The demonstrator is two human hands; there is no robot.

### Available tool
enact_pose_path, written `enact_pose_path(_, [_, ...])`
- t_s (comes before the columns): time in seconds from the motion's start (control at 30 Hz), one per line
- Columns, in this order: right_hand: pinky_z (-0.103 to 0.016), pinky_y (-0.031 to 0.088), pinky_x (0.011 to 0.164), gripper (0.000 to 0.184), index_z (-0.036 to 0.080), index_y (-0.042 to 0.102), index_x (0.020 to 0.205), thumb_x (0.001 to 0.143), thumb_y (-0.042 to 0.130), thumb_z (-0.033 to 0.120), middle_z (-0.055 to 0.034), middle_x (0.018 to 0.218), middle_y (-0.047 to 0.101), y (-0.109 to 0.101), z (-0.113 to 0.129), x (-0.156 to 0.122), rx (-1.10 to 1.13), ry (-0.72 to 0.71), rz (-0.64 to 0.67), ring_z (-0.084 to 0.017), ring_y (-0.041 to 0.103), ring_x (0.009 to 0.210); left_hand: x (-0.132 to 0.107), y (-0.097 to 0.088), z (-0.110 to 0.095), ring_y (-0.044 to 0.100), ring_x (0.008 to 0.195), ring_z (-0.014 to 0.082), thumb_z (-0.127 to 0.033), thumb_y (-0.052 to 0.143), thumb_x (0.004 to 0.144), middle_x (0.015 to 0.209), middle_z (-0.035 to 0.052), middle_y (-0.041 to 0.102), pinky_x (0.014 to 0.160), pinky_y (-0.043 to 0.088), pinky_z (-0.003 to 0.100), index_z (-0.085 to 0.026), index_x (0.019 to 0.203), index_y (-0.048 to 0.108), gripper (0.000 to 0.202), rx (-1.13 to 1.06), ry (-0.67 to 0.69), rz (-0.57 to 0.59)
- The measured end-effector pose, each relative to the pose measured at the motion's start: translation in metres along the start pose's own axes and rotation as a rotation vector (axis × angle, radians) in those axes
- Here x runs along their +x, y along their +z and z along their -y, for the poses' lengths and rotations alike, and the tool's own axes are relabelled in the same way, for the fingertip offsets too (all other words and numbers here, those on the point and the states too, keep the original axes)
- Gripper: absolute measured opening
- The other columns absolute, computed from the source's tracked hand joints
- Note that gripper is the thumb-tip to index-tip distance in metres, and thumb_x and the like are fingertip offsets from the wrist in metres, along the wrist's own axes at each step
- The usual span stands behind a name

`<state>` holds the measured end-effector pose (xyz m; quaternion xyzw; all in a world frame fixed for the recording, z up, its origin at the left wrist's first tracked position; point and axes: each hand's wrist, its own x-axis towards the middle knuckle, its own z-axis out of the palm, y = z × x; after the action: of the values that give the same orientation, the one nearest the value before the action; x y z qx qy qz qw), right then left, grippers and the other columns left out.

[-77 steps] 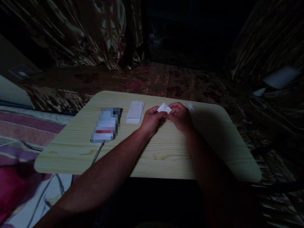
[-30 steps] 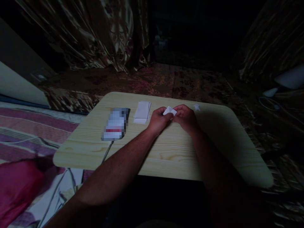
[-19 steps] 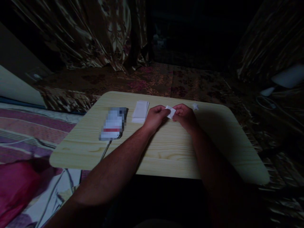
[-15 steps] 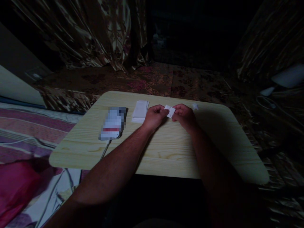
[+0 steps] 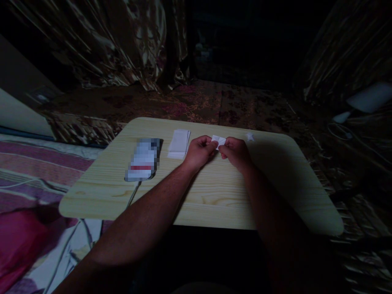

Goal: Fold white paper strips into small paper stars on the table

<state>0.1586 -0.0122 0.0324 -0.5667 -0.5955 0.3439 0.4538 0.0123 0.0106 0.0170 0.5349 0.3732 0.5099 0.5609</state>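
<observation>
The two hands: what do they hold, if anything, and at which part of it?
A small folded white paper: the left hand pinches its left side, the right hand its right.

Left hand (image 5: 198, 153) and right hand (image 5: 238, 153) both pinching a small folded white paper (image 5: 219, 138) over the bench (image 5: 214, 200), fingers (image 5: 215, 143) close together. White paper stack (image 5: 179, 141) just beside left hand. White star-shaped piece (image 5: 250, 136) past right hand. Pixelated slab (image 5: 141, 160) further left, cable (image 5: 134, 194) running off it. Room's dim from here.
</observation>
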Motion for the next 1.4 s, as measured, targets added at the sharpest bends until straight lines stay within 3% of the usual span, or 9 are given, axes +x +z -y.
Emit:
enact_pose_path(0.17, [-0.024,0.031,0.045,0.007,0.019,0.056,0.063,0.066,0.059,0.024,0.0039,0.05,0.055,-0.0005,-0.0033,0.0021,0.013,-0.008,0.009,-0.01,0.046,0.045,-0.0004,0.0005,0.0011,0.041,0.043,0.0065,-0.04,0.071,0.072,0.051,-0.0038,0.051,0.044,0.027,0.021,-0.015,0.071,0.058,0.028,-0.001,-0.014,0.017])
enact_pose_path(0.37, [-0.024,0.032,0.046,0.016,0.019,0.055,0.06,0.068,0.064,0.028,0.0032,0.05,0.056,-0.0044,-0.0051,0.0012,0.036,-0.064,0.017,-0.01,0.046,0.046,-0.0015,0.001,0.0024,0.043,0.045,0.0068,-0.039,0.073,0.07,0.055,-0.0029,0.053,0.044,0.027,0.021,-0.015,0.074,0.057,0.029,-0.011,-0.01,0.098])
enact_pose_path(0.67, [-0.024,0.039,0.051,0.015,0.018,0.056,0.063,0.07,0.063,0.029,0.0015,0.054,0.06,-0.0012,-0.0052,0.0013,0.073,-0.035,0.065,-0.012,0.054,0.049,0.0014,-0.0006,0.0052,0.04,0.045,0.0067,-0.039,0.067,0.075,0.054,-0.0033,0.051,0.044,0.026,0.022,-0.015,0.073,0.057,0.027,0.056,0.01,0.024])
enact_pose_path(0.9, [-0.023,0.029,0.045,0.011,0.019,0.053,0.061,0.067,0.061,0.024,0.0041,0.049,0.055,-0.0022,-0.0001,0.0001,0.026,-0.041,0.01,-0.009,0.043,0.044,-0.0005,0.0013,0.0016,0.041,0.048,0.0074,-0.038,0.065,0.075,0.055,-0.0031,0.052,0.048,0.029,0.022,-0.015,0.074,0.058,0.025,0.125,0.015,0.022])
enact_pose_path(1.17, [-0.024,0.029,0.046,0.017,0.019,0.054,0.061,0.069,0.062,0.031,0.0034,0.05,0.053,0.0008,-0.0004,-0.0013,0.006,-0.042,-0.001,-0.01,0.044,0.046,-0.0001,0.0006,-0.0006,0.042,0.05,0.0083,-0.034,0.065,0.073,0.056,-0.0025,0.053,0.05,0.032,0.023,-0.013,0.077,0.063,0.021,0.124,0.015,0.044])
enact_pose_path(1.4, [-0.023,0.028,0.043,0.01,0.018,0.055,0.062,0.067,0.06,0.025,0.0031,0.049,0.055,0.0011,0.0012,-0.0017,0.014,-0.035,0.004,-0.009,0.042,0.043,-0.0002,0.0024,0.0042,0.038,0.046,0.0067,-0.035,0.066,0.074,0.055,-0.003,0.05,0.046,0.027,0.022,-0.014,0.077,0.06,0.022,0.054,-0.018,0.054])
